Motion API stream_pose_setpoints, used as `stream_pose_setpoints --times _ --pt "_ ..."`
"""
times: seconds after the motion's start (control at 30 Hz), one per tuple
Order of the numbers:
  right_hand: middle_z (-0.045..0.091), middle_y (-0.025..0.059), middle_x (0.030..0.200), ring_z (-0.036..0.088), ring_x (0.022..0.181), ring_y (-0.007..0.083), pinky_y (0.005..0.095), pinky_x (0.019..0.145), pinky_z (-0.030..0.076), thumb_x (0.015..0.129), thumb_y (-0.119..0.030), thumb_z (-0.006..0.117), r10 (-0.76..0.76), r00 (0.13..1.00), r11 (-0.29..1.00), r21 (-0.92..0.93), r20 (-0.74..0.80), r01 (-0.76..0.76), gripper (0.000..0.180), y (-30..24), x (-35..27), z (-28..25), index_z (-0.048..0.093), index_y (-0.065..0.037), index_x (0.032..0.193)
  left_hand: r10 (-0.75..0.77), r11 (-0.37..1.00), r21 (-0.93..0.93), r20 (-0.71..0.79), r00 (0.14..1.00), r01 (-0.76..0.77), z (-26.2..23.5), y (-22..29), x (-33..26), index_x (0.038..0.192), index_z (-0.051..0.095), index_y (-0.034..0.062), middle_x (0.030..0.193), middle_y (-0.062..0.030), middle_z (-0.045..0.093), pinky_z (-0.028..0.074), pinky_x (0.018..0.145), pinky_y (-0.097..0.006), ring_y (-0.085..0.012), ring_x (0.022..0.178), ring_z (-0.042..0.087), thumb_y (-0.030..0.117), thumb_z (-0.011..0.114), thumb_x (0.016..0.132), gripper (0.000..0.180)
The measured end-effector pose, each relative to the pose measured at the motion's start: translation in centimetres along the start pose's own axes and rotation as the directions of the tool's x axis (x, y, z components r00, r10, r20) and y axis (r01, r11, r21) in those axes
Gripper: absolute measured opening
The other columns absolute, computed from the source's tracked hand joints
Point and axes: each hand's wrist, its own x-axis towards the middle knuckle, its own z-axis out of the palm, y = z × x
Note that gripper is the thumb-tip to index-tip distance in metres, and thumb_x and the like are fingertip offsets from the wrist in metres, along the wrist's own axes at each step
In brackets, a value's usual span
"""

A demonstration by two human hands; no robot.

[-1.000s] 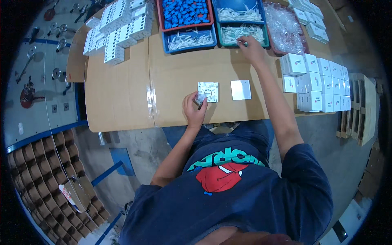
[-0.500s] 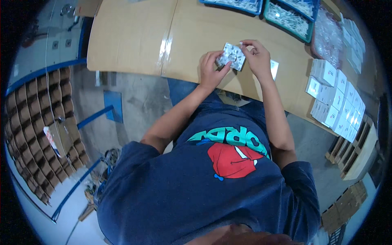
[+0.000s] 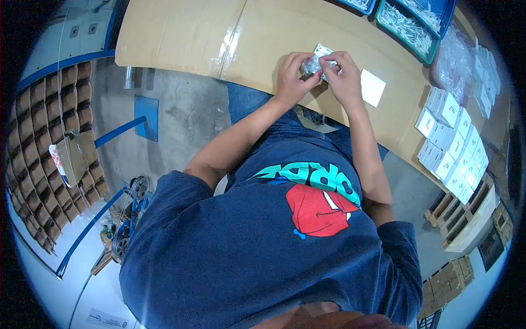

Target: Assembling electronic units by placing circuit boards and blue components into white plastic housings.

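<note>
Both hands have come together at the near edge of the counter (image 3: 181, 38). A second ago the right hand (image 3: 345, 77) was reaching out to the green tray (image 3: 408, 30) at 1 o'clock; now it and the left hand (image 3: 290, 77) are closed around the small clear packet (image 3: 316, 60), fingers pinching it over the white square piece. Another white square (image 3: 372, 88) lies at 3 o'clock, just beside. It looks like something fetched is being fitted.

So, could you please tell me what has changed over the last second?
The right hand left the teal tray of small white parts and came back to join the left hand; both now grip the small white switch plate. The flat white square stayed on the table.
</note>
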Motion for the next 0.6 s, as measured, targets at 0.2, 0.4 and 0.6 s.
stream_pose_setpoints --times 0.2,0.4,0.6 --pt "0.061 0.0095 0.094 0.061 0.076 0.0208 0.0324 0.068 0.048 0.098 -0.020 0.065 -0.024 0.997 0.997 0.076 0.069 0.019 0.024 1.1 -0.2 0.4 0.072 0.002 0.094 0.023 1.000 0.009 -0.004 1.000 -0.023 -0.1 -0.1 -0.1 0.110 0.068 0.0052 0.103 -0.0105 0.067 0.049 0.085 -0.040 -0.0284 0.094 0.064 0.014 0.083 0.070 0.044" --pt "0.061 0.0103 0.093 0.062 0.078 0.0209 0.0336 0.071 0.048 0.098 -0.020 0.064 0.020 0.994 0.995 0.094 0.112 -0.031 0.026 1.2 0.1 0.7 0.071 0.004 0.093 0.020 0.999 0.036 -0.010 1.000 -0.020 0.1 -0.2 0.0 0.110 0.068 0.0063 0.102 -0.0096 0.067 0.047 0.085 -0.041 -0.0285 0.093 0.064 0.015 0.083 0.070 0.043" --pt "0.062 0.0103 0.094 0.062 0.078 0.0194 0.0314 0.072 0.049 0.098 -0.017 0.064 -0.012 0.999 0.992 0.126 0.038 0.007 0.021 0.6 1.0 -0.4 0.072 0.002 0.095 0.041 0.999 0.023 -0.002 0.999 -0.041 0.3 -0.1 0.3 0.109 0.067 0.0056 0.103 -0.0103 0.067 0.047 0.085 -0.040 -0.0292 0.094 0.063 0.015 0.084 0.072 0.042"
